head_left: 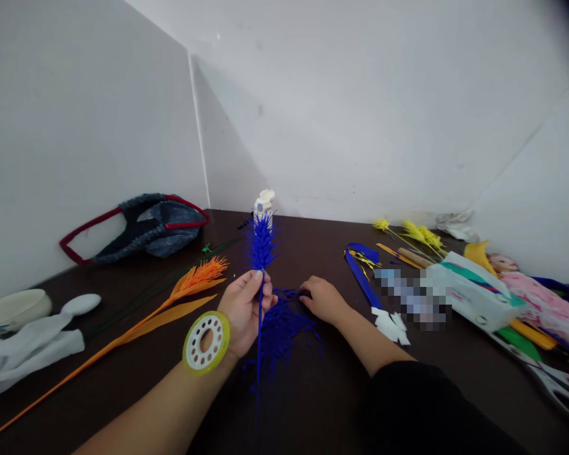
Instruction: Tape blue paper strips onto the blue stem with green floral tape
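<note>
A blue stem with a bristly blue head (262, 243) stands upright in my left hand (247, 308), pinched between thumb and fingers just below the bristles. A roll of yellowish tape (187, 344) sits around my left wrist. Just right of the stem, my right hand (321, 299) rests low over the dark table with its fingers bent together at the edge of a pile of blue cut pieces (284, 335). Its fingertips are partly hidden, and what they hold is too small to make out.
Left lie an orange flower stem (137, 325), a denim bag (159, 224), a white bowl (16, 311) and white cloth. A white bottle (263, 208) stands behind. Right are blue ribbon (360, 275), yellow flowers (422, 234), a packet (477, 294), a doll (545, 300) and scissors (557, 382).
</note>
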`<state>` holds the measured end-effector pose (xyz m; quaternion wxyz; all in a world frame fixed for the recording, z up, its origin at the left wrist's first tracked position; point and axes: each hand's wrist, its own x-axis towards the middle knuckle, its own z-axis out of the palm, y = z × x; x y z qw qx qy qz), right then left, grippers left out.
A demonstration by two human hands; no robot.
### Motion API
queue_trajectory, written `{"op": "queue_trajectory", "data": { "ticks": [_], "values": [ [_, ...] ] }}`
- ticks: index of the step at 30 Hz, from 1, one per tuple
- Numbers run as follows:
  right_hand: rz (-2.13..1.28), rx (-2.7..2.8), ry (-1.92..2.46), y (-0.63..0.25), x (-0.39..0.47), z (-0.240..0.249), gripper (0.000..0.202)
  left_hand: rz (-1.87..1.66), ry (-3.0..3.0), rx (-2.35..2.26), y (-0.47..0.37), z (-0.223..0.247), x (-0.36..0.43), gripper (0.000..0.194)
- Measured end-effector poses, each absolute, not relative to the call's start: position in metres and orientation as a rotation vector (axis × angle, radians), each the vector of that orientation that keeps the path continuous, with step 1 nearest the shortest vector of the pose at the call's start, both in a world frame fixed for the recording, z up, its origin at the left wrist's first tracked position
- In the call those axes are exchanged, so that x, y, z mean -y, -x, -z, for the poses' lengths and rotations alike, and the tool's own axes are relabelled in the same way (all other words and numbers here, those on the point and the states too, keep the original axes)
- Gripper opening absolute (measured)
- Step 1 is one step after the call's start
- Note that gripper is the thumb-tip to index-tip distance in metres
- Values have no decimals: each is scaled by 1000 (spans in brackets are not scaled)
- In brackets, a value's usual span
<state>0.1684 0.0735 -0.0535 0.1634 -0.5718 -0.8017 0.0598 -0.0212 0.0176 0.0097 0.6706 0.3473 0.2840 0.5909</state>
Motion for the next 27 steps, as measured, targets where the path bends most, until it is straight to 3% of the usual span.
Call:
{"op": "queue_trajectory", "data": {
  "ticks": [8, 19, 27],
  "values": [
    [-330, 2054, 1520, -169, -76, 52, 11, -1336, -783, -649, 20, -10, -16, 15],
    [-771, 1769, 890, -158, -38, -53, 7, -1295, -786, -632, 18, -12, -11, 19],
    [-724, 1938, 967, -136, -30, -65, 12, -1279, -824, -607, 19, -9, -12, 17]
  ]
}}
